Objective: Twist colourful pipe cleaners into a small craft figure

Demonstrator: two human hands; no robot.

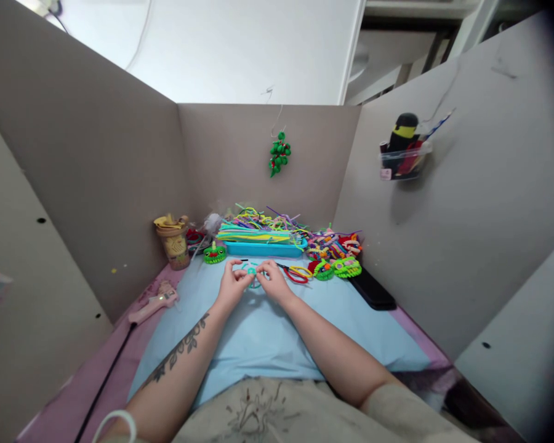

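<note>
My left hand (234,284) and my right hand (273,282) meet over the blue cloth, fingertips pinched together at the middle of a small wheel-like shape of teal and pinkish pipe cleaners (251,269). Its outer loops show between and behind my fingers; the exact spot where they grip is partly covered. Just right of my right hand lie scissors (297,274) with red and yellow handles. A green pipe-cleaner figure (214,253) sits beyond my left hand, and two more green pieces, one figure (323,271) and another (348,267), lie beyond the scissors.
A blue tray (265,248) heaped with pipe cleaners stands at the back, beside a colourful pile (330,244). At left are a cup (173,243) and a pink glue gun (154,306). A black flat object (373,289) lies right. Grey panels surround the table; a green ornament (279,154) hangs behind.
</note>
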